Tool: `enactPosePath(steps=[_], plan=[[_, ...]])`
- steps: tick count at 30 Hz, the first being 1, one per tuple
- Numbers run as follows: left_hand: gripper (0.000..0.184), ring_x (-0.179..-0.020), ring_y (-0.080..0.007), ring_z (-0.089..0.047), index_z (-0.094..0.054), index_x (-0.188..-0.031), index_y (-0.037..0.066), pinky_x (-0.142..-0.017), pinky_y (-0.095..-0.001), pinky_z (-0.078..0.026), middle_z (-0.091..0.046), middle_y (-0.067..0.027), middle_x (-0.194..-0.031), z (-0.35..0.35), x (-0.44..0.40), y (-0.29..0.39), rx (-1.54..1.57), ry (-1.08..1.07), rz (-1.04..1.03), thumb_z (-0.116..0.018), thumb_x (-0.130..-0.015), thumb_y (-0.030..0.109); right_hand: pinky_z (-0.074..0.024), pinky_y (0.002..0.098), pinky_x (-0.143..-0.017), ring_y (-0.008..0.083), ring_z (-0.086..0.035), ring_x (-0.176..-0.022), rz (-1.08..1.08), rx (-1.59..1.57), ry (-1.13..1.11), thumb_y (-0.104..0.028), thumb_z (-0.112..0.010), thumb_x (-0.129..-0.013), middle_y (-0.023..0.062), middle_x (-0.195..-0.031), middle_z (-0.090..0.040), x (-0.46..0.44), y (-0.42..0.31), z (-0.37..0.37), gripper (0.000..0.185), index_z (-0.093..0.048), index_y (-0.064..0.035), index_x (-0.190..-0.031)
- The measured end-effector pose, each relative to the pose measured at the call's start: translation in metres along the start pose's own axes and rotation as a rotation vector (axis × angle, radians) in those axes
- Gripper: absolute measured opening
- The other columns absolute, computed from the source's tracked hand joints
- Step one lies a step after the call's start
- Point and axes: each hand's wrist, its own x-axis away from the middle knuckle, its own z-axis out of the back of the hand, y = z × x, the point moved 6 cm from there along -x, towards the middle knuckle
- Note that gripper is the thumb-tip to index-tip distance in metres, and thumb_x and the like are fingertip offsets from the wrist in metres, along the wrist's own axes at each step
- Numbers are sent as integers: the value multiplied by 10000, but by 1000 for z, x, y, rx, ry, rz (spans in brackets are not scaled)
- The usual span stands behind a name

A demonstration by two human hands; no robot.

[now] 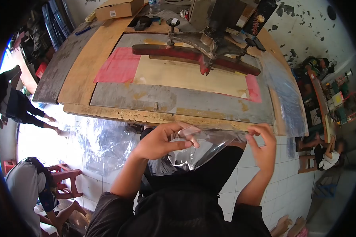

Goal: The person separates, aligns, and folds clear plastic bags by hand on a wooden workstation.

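A clear plastic sheet (211, 152) hangs over my lap, just in front of the table's near edge. My left hand (164, 140) is closed on its left side, thumb and fingers pinching the film. At the sheet's upper right corner, the thumb and index finger of my right hand (264, 144) are pressed together on its edge. Beyond both hands, a press with a red-edged bar (233, 63) stands over a pale yellow pad (178, 75), which has pink pieces (116, 65) at its ends.
The table's worn front edge (146, 114) lies just past my hands. Plastic film (103, 144) is heaped on the floor at left, and more film (286, 98) drapes over the table's right side. A cardboard box (118, 10) sits at the back. Other people are at both sides, near a red stool (67, 179).
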Motion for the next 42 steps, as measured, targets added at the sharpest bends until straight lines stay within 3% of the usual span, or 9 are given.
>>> enactPosePath(steps=[4,9,18,21,24,26,33,35,42], plan=[[344,-950,-126,-680,-683,-1293,-20,-870,-289,-507,-783,-133,-1022,-2,-8,-21,-36,1,63,-569,-1087,231,-507,422,-957,314,-610,-1172,127,-48,-52,-24,-848,-775,98,-1239,-672,4,-10,-48,487,-718,-96,-1239],[528,-885,-136,-699,-735,-1107,-121,-817,-276,-531,-797,-146,-973,5,2,-50,4,172,247,-425,-1148,304,-504,370,-838,260,-683,-1048,284,-142,-15,-17,-855,-754,42,-1108,-723,27,1,-86,363,-777,-109,-1096],[603,-794,-241,-768,-726,-1147,-73,-675,-272,-536,-789,-182,-1016,16,7,-56,21,228,307,-335,-1146,386,-474,369,-787,214,-710,-922,399,-182,120,-33,-812,-719,-10,-958,-743,36,-15,-59,218,-824,-134,-912],[653,-858,-251,-771,-724,-1172,-59,-707,-293,-544,-783,-178,-1056,18,4,-53,64,188,298,-336,-1141,465,-475,372,-795,219,-705,-943,393,-158,45,-27,-812,-712,-16,-949,-735,30,-21,-56,240,-828,-142,-922],[588,-1001,-260,-757,-716,-1185,-63,-828,-351,-569,-778,-171,-1105,5,7,-39,348,-161,325,-404,-1138,433,-475,375,-803,223,-702,-968,372,-114,26,-27,-809,-711,-14,-957,-727,31,-20,-57,240,-829,-146,-918],[450,-1118,-259,-719,-729,-1175,-52,-957,-391,-549,-768,-178,-1163,-2,8,-28,-58,-333,167,-497,-1124,331,-474,374,-806,227,-703,-975,361,-136,-15,-44,-832,-708,-10,-965,-723,32,-17,-62,229,-823,-138,-917],[447,-1238,-384,-662,-701,-857,3,-1136,-473,-436,-733,-280,-1200,16,9,-17,98,-201,-31,-456,-1127,262,-493,433,-980,309,-618,-1181,113,-79,72,-181,-909,-781,92,-1288,-646,41,19,-70,590,-677,-99,-1317],[543,-1246,-485,-641,-682,-823,12,-1199,-572,-335,-730,-326,-1146,22,13,-15,191,-178,-110,-351,-1138,304,-492,429,-985,312,-617,-1185,48,-23,87,-157,-900,-792,95,-1284,-652,43,28,-71,579,-675,-95,-1322],[494,-1251,-540,-619,-721,-874,4,-1200,-585,-315,-753,-305,-1068,38,18,-11,96,-49,-148,-421,-1116,313,-540,286,-829,199,-694,-964,-115,-270,64,110,-690,-898,126,-1096,-712,42,57,-64,426,-682,-27,-1301]])
